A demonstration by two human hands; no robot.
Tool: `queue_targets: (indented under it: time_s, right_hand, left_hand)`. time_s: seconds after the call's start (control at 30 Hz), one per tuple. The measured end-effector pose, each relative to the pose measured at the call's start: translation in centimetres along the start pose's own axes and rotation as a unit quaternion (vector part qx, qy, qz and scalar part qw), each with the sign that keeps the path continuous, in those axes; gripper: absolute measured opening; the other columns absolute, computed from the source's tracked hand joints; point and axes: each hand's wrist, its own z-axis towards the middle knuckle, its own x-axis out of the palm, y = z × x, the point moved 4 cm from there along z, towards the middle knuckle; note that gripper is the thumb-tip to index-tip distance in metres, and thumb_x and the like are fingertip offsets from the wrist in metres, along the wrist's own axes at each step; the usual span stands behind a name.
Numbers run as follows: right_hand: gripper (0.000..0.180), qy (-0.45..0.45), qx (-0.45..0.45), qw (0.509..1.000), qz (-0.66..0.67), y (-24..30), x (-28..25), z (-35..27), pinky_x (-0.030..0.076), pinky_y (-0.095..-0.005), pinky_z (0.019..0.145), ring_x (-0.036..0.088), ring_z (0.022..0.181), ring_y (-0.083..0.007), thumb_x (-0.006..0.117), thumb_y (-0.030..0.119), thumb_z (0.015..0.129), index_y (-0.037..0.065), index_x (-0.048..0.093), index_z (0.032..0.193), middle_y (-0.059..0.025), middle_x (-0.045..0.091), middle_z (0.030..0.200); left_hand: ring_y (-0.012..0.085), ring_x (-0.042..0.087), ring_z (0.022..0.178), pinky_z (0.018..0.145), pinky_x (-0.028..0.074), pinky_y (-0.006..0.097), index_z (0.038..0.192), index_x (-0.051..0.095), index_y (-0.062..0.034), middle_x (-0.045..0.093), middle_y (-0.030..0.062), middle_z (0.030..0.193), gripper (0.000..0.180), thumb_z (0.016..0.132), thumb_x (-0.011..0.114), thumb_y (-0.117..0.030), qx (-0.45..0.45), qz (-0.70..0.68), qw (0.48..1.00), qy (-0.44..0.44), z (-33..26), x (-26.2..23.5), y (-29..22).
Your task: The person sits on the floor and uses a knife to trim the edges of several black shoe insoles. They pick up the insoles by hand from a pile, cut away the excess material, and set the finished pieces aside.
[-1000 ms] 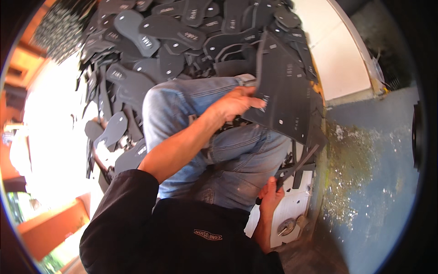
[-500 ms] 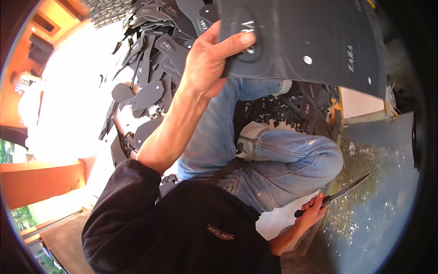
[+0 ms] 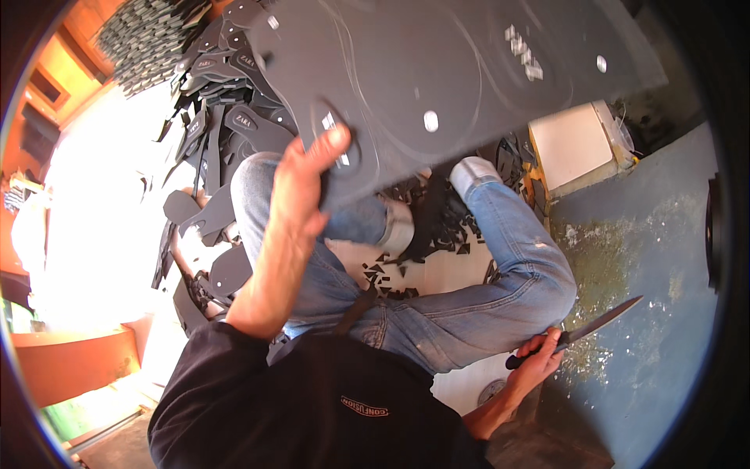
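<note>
My left hand [image 3: 301,176] grips the near left corner of a large dark grey sheet [image 3: 398,70], its thumb lying on top and the other fingers hidden underneath. Sole-shaped outlines, white dots and pale lettering mark the sheet, which is held up over my legs and slightly blurred. Low on the right, my right hand [image 3: 539,356] is closed around the black handle of a knife [image 3: 601,320]. The blade points up and to the right, well apart from the sheet.
Many cut dark soles [image 3: 242,121] are heaped at the left, beside a tall stack of soles [image 3: 148,43]. Small black scraps [image 3: 391,281] litter the pale floor between my legs. A white board [image 3: 570,144] stands at the right, near a stained blue-grey wall [image 3: 633,234].
The sheet and my left hand have come lower and to the left, and more of the sheet shows. My legs have spread apart, uncovering floor scraps. The knife stays about where it was.
</note>
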Motion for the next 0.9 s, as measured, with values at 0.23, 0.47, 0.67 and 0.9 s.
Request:
queue_targets:
  time_s: [0.23, 0.47, 0.67, 0.9]
  right_hand:
    - [0.063, 0.274, 0.11, 0.954, 0.05, -2.3, 6.2, -2.0, 0.028, -0.0247, 0.037, 0.034, 0.041, -0.0086, 0.028, 0.063, 0.089, 0.003, 0.049, 0.095, 0.0019, 0.036, 0.055]
    - [0.053, 0.523, 0.183, 0.816, -0.164, -6.1, 9.6, -6.7, 0.031, -0.0247, 0.044, 0.041, 0.048, -0.0085, 0.032, 0.045, 0.094, 0.0, 0.053, 0.076, -0.0014, 0.046, 0.055]
    - [0.053, 0.552, 0.202, 0.78, -0.216, -7.5, 9.1, -7.5, 0.033, -0.0238, 0.047, 0.043, 0.053, -0.0099, 0.032, 0.044, 0.094, 0.001, 0.049, 0.07, -0.0018, 0.047, 0.056]
    - [0.055, 0.544, 0.197, 0.782, -0.231, -8.2, 8.3, -7.2, 0.034, -0.0264, 0.048, 0.044, 0.053, -0.0101, 0.033, 0.047, 0.093, 0.0, 0.05, 0.07, -0.0026, 0.048, 0.056]
  left_hand:
    - [0.0176, 0.063, 0.08, 0.071, 0.053, 0.03, 0.105, 0.055, 0.0022, 0.062, 0.0095, 0.092, 0.033, 0.082, 0.066, -0.019, -0.106, -0.04, 0.989, -0.095, -3.8, -3.6, 8.3]
    - [0.0153, 0.058, 0.05, 0.038, 0.045, 0.025, 0.086, 0.058, -0.0043, 0.061, 0.0064, 0.069, 0.027, 0.085, 0.062, -0.031, -0.254, 0.078, 0.949, -0.169, -6.1, -6.4, 12.6]
    - [0.0162, 0.054, 0.042, 0.031, 0.039, 0.025, 0.083, 0.056, -0.0021, 0.058, 0.0086, 0.063, 0.035, 0.087, 0.058, -0.036, -0.349, 0.107, 0.913, -0.184, -7.6, -6.3, 12.6]
    - [0.0151, 0.052, 0.04, 0.03, 0.038, 0.024, 0.082, 0.056, -0.0029, 0.058, 0.0079, 0.062, 0.033, 0.087, 0.057, -0.036, -0.374, 0.095, 0.902, -0.193, -7.8, -6.0, 13.1]
